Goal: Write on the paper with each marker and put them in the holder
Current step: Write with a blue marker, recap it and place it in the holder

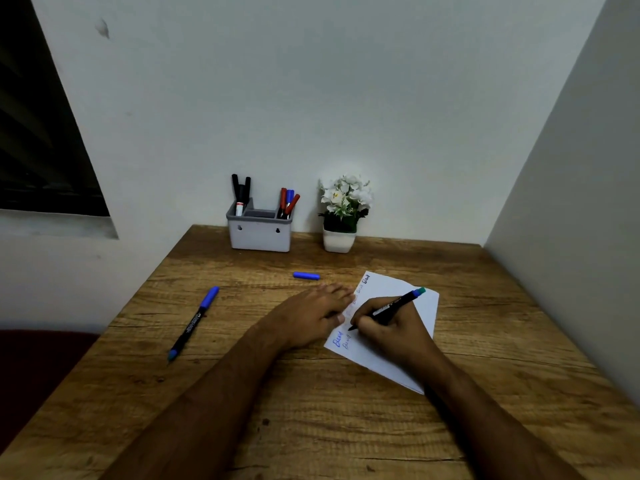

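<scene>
White paper at 3 o'clock on our wooden desk, our right hand pinching a black marker, tip on the sheet, our left hand flat-fingered at its edge, loose blue cap at 12, capped blue marker at 9, grey holder far at 12.

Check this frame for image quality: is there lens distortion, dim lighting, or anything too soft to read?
Head view: wide-angle bending slants the walls and stretches the forearms; lighting is dim and even, with soft shadows under the left hand and right hand; no glare; the writing on the paper and the print on the marker are too soft to read.
</scene>
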The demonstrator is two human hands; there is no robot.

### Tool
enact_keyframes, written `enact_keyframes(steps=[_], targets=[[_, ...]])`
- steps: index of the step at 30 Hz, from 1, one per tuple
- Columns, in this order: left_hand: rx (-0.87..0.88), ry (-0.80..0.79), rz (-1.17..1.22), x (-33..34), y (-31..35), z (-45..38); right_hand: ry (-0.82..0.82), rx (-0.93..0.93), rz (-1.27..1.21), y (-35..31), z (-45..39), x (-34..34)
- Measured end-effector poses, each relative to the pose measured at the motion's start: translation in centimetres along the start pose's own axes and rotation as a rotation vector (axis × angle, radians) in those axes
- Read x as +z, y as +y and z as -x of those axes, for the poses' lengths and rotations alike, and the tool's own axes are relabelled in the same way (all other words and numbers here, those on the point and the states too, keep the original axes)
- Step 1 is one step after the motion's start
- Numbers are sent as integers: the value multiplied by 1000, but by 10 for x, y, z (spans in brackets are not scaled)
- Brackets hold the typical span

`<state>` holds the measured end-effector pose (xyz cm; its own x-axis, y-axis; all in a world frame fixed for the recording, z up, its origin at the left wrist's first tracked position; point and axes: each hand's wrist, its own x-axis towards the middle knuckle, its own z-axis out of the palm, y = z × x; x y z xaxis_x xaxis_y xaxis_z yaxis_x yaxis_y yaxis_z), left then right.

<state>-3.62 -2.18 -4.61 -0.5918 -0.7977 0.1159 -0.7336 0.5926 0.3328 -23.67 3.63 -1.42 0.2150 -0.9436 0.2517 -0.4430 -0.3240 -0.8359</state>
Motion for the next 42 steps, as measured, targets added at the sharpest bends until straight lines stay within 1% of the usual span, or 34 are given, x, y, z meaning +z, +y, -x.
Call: enact_keyframes(steps=[3,8,13,17,21,25,28,31,34,36,38,40,42], targets=[[-7,-1,17,0,-1,-1,1,10,-44,-2,-1,-1],[-21,-4,28,0,-1,-1,-43,1,-93,-7,-2,-3],[-28,-8,50,-4,3,-2,-12,12,-105,-1,-8,-2],[-37,7,47,-17,11,-1,-25,11,-118,-1,-14,-8],[-125,15,-53,-36,12,-8,-32,17,-126,-7,-25,-16],[-244,170,-162,-50,6,-21,-11,-6,-131,-14,-38,-19],[-374,138,-285,-55,4,-28,1,5,-140,-15,-45,-17],[-375,97,-356,-55,2,-35,-11,10,-138,-11,-51,-17],[-382,92,-397,-55,2,-39,-18,16,-132,-8,-55,-18],[-384,143,-391,-55,1,-40,-3,25,-129,-7,-58,-17],[-408,237,-317,-54,-2,-39,20,15,-140,-8,-60,-16],[-454,425,-141,-52,-6,-40,49,-19,-163,-9,-61,-15],[-532,634,125,-55,-2,-40,91,-63,-175,-10,-61,-14]])
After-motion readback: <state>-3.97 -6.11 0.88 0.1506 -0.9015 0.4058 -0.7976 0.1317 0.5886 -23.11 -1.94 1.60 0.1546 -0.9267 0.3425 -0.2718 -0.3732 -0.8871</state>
